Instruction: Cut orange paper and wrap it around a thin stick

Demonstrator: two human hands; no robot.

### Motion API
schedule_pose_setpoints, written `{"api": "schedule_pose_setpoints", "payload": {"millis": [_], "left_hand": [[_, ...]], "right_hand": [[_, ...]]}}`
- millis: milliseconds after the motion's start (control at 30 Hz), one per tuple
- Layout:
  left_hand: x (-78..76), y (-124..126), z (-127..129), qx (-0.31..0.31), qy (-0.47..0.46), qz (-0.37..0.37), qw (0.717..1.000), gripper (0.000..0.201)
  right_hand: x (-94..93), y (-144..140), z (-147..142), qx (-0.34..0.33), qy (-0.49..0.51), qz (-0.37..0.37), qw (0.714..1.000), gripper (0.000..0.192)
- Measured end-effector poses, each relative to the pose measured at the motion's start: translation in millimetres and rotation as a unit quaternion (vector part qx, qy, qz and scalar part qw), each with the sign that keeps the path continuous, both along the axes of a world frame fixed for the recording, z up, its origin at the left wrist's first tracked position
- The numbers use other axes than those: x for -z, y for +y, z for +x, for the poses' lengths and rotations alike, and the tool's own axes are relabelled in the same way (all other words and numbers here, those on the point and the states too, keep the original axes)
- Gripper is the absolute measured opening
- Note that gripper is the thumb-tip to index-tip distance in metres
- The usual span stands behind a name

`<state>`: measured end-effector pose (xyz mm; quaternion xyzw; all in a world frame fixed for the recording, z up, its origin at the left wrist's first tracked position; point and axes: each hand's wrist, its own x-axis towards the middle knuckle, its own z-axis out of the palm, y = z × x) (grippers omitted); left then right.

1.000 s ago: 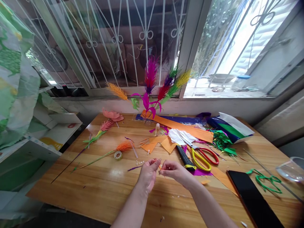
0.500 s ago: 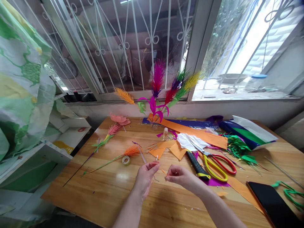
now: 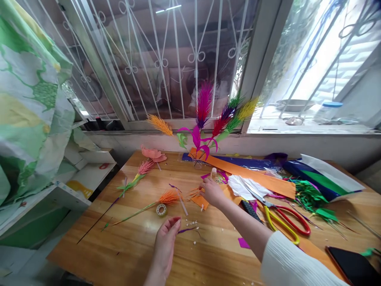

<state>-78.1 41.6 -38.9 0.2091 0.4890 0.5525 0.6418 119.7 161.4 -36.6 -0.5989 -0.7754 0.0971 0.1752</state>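
Observation:
My left hand is over the front of the table, thumb and fingertips pressed together; anything between them is too small to make out. Just right of it lies a thin purple twisted strip among white crumbs. My right hand reaches across to the thin orange strips, its fingers bent down over them and the fingertips partly hidden. Behind that hand stands a small clear bottle with a white cap. An orange paper piece lies below the fingers. The orange bristly stem and a tape roll are left of centre.
Scissors with red and yellow handles lie at right, beside a black-handled tool partly under my forearm. A phone is at the right edge. Bright bristly flowers stand at the back. A pink flower lies left.
My right hand has moved forward and left to the orange strips, away from my left hand. My left hand has drawn back to the left, uncovering the purple strip and white crumbs.

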Motion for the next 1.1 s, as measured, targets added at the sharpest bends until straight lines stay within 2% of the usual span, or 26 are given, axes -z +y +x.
{"api": "schedule_pose_setpoints", "payload": {"millis": [100,200,333,433,567,900,1100], "left_hand": [[4.4,-2,4,-0.006,0.001,-0.002,1.0,0.026],[17.2,-5,15,-0.001,0.034,0.016,0.999,0.024],[40.9,-11,32,0.009,0.12,0.072,0.99,0.02],[51.6,-13,36,0.022,0.172,0.13,0.976,0.018],[53.2,-15,33,0.019,0.211,0.167,0.963,0.015],[53.4,-22,35,0.057,0.302,0.22,0.926,0.011],[53.7,-23,34,0.061,0.303,0.233,0.922,0.012]], "right_hand": [[12.4,-3,4,-0.009,0.016,0.025,1.0,0.017],[30.3,-22,13,0.017,0.038,0.04,0.998,0.015],[51.7,-46,18,0.031,0.06,0.046,0.997,0.014],[58.6,-50,18,0.022,0.073,0.046,0.996,0.013],[60.4,-47,19,0.019,0.088,0.044,0.995,0.015],[64.6,-47,19,0.041,0.119,0.048,0.991,0.015],[60.0,-46,22,0.05,0.153,0.063,0.985,0.019]]}}
